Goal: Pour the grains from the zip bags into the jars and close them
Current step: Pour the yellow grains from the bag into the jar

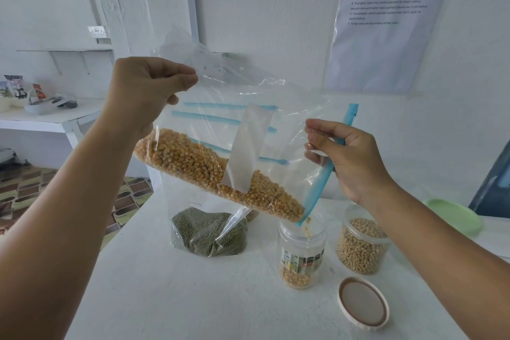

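Nearest, 1 loose jar lid [363, 303] lies flat on the white table [165, 298], close to its front edge and just ahead of the open jar [301, 250], so that jar is not yet closed. Corn covers only the jar's bottom, and a thin stream drops in from the bag corner above its mouth. Just beside it on the right, a second jar [361, 246] is nearly full of pale beans and seems uncapped too; a green lid [455, 215] rests further right.

Both hands hold the tilted corn bag [220, 168] in the air. Right hand [342, 157] pinches the blue zip edge near the pouring corner; left hand [149, 94] grips the raised bottom corner. Most of the corn is unpoured.

Behind, a bag of green beans [207, 232] sits untouched, with no third jar in view.

My judgement: well under halfway. Open table lies on the left; jars and lid crowd the right.
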The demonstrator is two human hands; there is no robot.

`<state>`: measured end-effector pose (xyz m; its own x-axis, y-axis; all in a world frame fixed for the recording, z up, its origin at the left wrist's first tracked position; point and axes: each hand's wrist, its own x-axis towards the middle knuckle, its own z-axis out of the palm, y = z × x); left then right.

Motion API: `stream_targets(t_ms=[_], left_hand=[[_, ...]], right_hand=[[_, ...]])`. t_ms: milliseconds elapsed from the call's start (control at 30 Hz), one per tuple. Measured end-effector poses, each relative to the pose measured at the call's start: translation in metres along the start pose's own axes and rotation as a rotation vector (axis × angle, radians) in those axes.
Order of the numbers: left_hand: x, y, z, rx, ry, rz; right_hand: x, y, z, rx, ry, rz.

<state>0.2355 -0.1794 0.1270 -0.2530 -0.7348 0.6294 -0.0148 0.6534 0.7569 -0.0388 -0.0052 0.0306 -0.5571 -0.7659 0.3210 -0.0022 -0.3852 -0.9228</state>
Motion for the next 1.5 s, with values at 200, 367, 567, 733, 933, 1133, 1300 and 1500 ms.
stream_targets(t_ms=[200,367,567,733,933,1133,1300,1500], left_hand=[[0.003,0.002,0.0,-0.01,-0.003,0.003],[0.002,-0.001,0.004,-0.005,-0.008,0.012],[0.003,-0.003,0.006,-0.014,-0.019,0.013],[0.005,0.0,0.007,-0.016,-0.006,0.029],[0.008,0.0,0.006,-0.037,-0.019,0.019],[0.007,-0.003,0.009,-0.047,-0.017,-0.004],[0.008,-0.004,0.008,-0.058,-0.017,0.0],[0.007,-0.01,0.01,-0.069,-0.019,-0.016]], right_hand=[[-0.002,0.001,-0.003,-0.02,0.005,0.002],[-0.003,0.002,-0.003,-0.017,0.018,0.01],[-0.003,0.004,-0.004,-0.022,0.021,0.016],[-0.002,0.001,-0.004,-0.017,0.021,0.004],[-0.005,0.0,-0.003,0.013,0.021,0.006],[-0.006,0.001,-0.003,0.012,0.015,0.012],[-0.005,0.0,-0.003,0.009,0.013,0.01],[-0.005,0.006,-0.004,0.002,0.018,0.025]])
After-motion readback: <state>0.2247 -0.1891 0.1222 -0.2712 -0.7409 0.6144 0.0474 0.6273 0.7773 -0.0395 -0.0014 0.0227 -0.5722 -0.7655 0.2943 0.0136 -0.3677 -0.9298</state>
